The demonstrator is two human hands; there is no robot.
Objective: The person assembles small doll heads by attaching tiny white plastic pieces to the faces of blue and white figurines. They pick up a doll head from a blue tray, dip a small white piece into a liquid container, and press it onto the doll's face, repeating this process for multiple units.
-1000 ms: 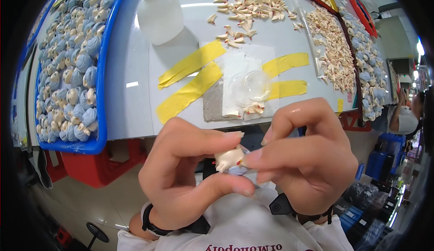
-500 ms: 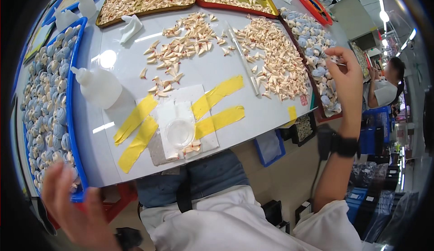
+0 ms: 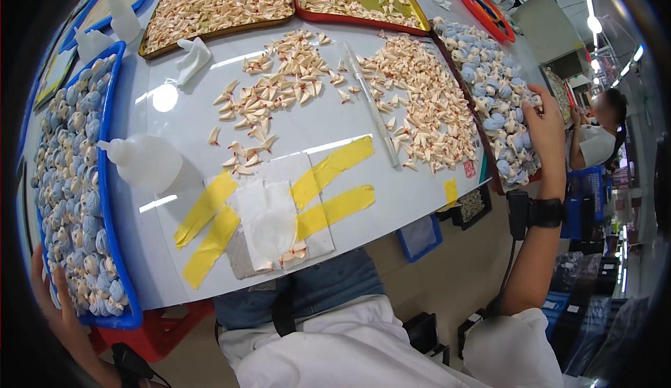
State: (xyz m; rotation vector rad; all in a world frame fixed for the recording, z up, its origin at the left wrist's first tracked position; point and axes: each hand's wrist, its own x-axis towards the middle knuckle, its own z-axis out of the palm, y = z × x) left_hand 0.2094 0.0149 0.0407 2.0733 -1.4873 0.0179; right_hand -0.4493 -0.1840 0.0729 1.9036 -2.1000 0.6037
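My right hand point(image 3: 546, 124) is at the far right, over a dark-rimmed tray point(image 3: 467, 94) of small blue-and-cream figures point(image 3: 498, 105). Its thumb and fingers are curled together at the edge of the pile; whatever lies between the fingertips is too small to make out. At the lower left, my left hand point(image 3: 61, 304) is beside the near outer corner of a blue tray point(image 3: 112, 143) full of similar figures point(image 3: 87, 199). Its fingers are stretched and apart, partly lost in the dark rim of the picture. A clear round dish point(image 3: 274, 231) rests on a white pad in front of me.
Yellow tape point(image 3: 335, 210) crosses the work board. Small cream cone-shaped pieces with red tips point(image 3: 426, 101) lie in heaps, a clear rod point(image 3: 370, 105) between them. A white squeeze bottle point(image 3: 147, 164) stands left. Two trays point(image 3: 292, 0) of cones are at the back. Another person point(image 3: 594, 129) sits right.
My right hand has lowered from above the right tray to its figures. My left hand has moved left to the blue tray's outer side. The view has shifted slightly.
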